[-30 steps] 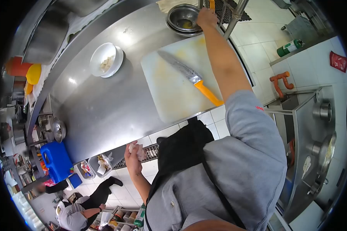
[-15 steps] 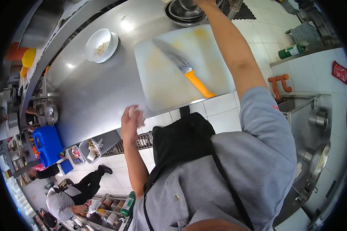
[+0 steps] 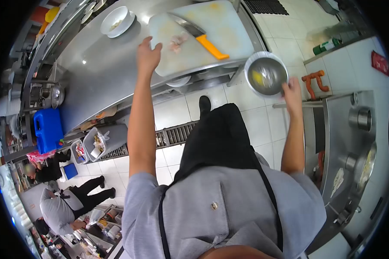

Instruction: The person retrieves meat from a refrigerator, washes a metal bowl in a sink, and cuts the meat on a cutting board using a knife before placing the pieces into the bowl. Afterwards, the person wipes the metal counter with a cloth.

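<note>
Stainless-steel bowl hangs off the worktop's right end, above the tiled floor, its rim clamped in the right hand's fingers; something yellow shows inside. In view, the bowl's rim sits just beside the worktop corner, though I cannot tell whether they touch. The left hand is empty, thumb and fingers apart, near the left edge of the white cutting board. Pale raw meat lies on that side of the board, next to the orange-handled chef's knife, whose handle points toward the board's front edge. That edge runs close along the front of the steel worktop, which lies bare from the left hand back toward the white bowl. Print on the green-and-white container and the red packet is too small to read.
</note>
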Demonstrator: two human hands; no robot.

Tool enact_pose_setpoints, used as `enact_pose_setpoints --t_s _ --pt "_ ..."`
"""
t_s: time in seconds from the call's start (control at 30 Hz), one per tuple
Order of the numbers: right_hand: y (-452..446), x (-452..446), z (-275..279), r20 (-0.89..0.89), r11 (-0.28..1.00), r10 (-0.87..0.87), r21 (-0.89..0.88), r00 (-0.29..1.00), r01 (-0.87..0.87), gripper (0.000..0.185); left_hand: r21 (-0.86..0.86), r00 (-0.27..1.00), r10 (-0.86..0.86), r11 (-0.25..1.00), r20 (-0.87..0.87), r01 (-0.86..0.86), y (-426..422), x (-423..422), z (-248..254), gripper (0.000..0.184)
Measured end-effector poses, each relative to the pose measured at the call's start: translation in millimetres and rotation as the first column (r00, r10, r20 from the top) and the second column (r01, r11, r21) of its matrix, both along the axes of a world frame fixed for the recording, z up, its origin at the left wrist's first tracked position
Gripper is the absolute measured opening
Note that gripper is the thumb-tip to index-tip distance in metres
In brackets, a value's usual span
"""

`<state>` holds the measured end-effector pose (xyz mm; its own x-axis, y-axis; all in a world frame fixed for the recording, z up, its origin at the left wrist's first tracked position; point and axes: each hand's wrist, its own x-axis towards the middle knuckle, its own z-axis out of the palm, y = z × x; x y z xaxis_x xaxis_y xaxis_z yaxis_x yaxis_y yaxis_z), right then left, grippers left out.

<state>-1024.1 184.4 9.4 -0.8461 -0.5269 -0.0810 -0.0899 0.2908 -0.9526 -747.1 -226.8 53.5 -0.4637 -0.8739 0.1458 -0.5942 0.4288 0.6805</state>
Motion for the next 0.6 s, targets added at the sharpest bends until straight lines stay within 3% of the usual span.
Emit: enact_pose_setpoints --t_s 0.03,0.07,0.13,0.2,0.27,0.33,0.37,0.4,0.43,0.47,0.5,0.53,0.6 --pt "53 20 -14 0.154 0.994 -0.105 0.026 0.983 0.102 0.018 -0.125 0.995 0.083 0.988 -0.060 -0.090 19 9 3 0.054" --pt "97 44 -21 0.252 0.975 -0.222 0.052 0.942 0.216 0.014 -0.126 0.996 0.064 0.989 -0.067 -0.072 34 15 -4 0.054" --pt "203 72 -71 0.259 0.938 -0.345 0.129 0.902 0.321 0.016 0.025 0.968 0.031 0.999 -0.249 -0.026 76 27 -45 0.047" --pt "266 112 -56 0.341 0.887 -0.460 0.142 0.820 0.439 0.024 0.522 0.950 0.054 0.844 -0.307 0.121 126 40 -74 0.039" --pt "321 136 -33 0.323 0.879 -0.476 0.160 0.818 0.449 0.029 0.810 0.997 -0.049 0.582 -0.056 0.074 157 63 -120 0.037" --pt "377 138 -15 0.329 0.890 -0.456 0.163 0.827 0.426 0.032 0.725 0.958 -0.261 0.682 0.119 0.096 207 84 -149 0.042" --pt "413 148 -5 0.323 0.896 -0.444 0.177 0.835 0.408 0.034 0.754 0.951 -0.300 0.642 0.080 0.139 227 97 -169 0.045" --pt "436 155 3 0.259 0.896 -0.438 0.203 0.861 0.395 0.037 0.634 0.926 -0.378 0.716 0.001 0.292 248 112 -186 0.044" --pt "461 157 13 0.190 0.871 -0.472 0.253 0.861 0.421 0.040 0.880 0.980 -0.176 0.444 -0.095 0.166 282 112 -172 0.040" --pt "483 167 22 0.161 0.857 -0.492 0.262 0.856 0.444 0.043 0.928 0.984 -0.174 0.360 -0.040 0.101 307 114 -167 0.039" --pt "499 176 43 0.116 0.811 -0.524 0.372 0.844 0.453 0.042 0.937 0.984 -0.178 0.343 0.002 0.060 328 114 -166 0.040" --pt "532 186 36 0.094 0.797 -0.550 0.355 0.830 0.488 0.041 0.931 0.970 -0.243 0.356 0.006 0.083 335 118 -187 0.042" --pt "594 214 25 0.115 0.782 -0.581 0.353 0.806 0.513 0.031 0.916 0.954 -0.276 0.401 0.119 0.002 364 105 -177 0.044"
